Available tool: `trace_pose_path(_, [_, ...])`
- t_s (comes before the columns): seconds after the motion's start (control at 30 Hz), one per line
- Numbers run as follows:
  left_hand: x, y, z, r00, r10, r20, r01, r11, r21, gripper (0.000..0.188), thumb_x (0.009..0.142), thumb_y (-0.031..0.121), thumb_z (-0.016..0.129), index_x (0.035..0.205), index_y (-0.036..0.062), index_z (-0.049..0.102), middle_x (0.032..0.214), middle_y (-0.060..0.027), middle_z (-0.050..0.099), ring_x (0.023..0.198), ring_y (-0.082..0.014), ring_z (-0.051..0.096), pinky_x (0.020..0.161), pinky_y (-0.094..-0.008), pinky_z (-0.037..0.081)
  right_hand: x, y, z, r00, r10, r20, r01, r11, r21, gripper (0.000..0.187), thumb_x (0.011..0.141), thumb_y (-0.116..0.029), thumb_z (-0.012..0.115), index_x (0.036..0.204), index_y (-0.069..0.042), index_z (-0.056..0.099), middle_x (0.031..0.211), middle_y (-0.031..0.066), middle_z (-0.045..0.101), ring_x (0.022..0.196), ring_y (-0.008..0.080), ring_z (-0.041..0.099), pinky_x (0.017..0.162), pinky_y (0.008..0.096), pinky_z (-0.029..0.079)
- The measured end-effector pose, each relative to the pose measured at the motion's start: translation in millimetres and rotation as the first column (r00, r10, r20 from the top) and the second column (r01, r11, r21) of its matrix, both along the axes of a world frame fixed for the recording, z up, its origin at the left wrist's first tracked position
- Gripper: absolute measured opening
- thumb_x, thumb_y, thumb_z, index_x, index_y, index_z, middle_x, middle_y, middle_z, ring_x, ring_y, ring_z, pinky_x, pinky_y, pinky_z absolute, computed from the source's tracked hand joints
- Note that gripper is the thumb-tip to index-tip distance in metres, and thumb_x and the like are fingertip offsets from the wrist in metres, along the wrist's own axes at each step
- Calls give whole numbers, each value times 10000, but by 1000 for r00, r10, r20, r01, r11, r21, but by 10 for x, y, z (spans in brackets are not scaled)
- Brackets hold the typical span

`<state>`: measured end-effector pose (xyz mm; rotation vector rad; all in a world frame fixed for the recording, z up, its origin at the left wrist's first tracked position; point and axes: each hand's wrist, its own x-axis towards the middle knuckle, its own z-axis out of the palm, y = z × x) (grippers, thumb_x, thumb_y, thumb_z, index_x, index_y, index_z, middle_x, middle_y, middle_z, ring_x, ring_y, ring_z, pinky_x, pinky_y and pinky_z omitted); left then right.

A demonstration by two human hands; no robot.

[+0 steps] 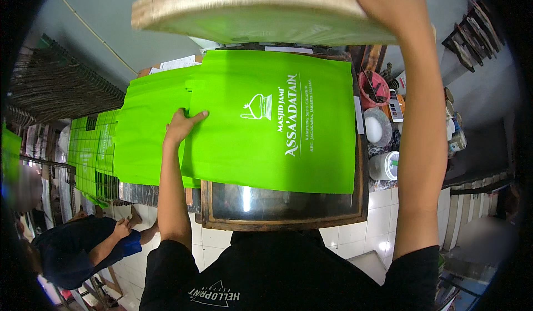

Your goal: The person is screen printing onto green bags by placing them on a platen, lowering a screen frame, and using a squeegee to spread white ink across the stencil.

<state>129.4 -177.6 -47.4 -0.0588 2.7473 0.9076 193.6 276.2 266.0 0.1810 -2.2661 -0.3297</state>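
Observation:
A bright green fabric bag [239, 161] with white print lies flat on a dark, wood-edged board [283, 205] in front of me. My left hand [183, 125] rests at its left edge, thumb and fingers apart, touching the green cloth. Left of that hand spreads a second green bag [147, 139], partly under the first. Up high, my right hand [377, 0] grips the right end of a wooden screen-printing frame [250, 0], tilted up above the far side of the board. Most of the right fingers are hidden behind the frame.
On the right stand a pink tub [374, 88] with tools, a white lidded container [383, 167] and several jars [456, 139]. More green bags [91, 150] lie on a wire rack [61, 83] at left. A person in dark clothes [78, 250] sits at lower left.

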Motion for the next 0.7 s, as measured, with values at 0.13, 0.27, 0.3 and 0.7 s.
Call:
trace_pose_path(0.13, [68,-601,-193,985,-39,168,-35,910,414,476,833,254,822,1150,-66,670,1119,-132,695,1027,-220,627,941,-308,461,-32,-729,337,989,138,-50,-146,924,-352,473,891,-370,719,1105,52,729,992,232,744,888,360,716,831,442,550])
trace_pose_path(0.27, [51,-1049,82,991,37,-130,8,944,330,199,858,162,788,917,10,675,897,-16,661,866,-129,576,800,-284,438,-136,-550,380,989,114,-91,-140,920,-365,457,857,-377,745,1063,30,745,955,246,742,882,365,713,830,437,534])
trace_pose_path(0.3, [53,-1458,176,994,47,-99,-15,952,305,245,851,184,796,975,1,690,961,-45,683,913,-145,599,834,-292,450,-47,-670,479,994,110,4,-99,905,-414,449,857,-375,746,1045,32,747,937,241,743,862,357,711,818,431,532])
trace_pose_path(0.7, [869,-1141,-133,794,-540,-279,391,805,-446,856,809,347,826,1519,94,421,1568,-126,443,1511,-334,303,1237,-552,182,-239,-681,473,977,212,9,-179,849,-498,383,854,-316,753,986,43,743,828,197,742,742,262,694,748,386,520])
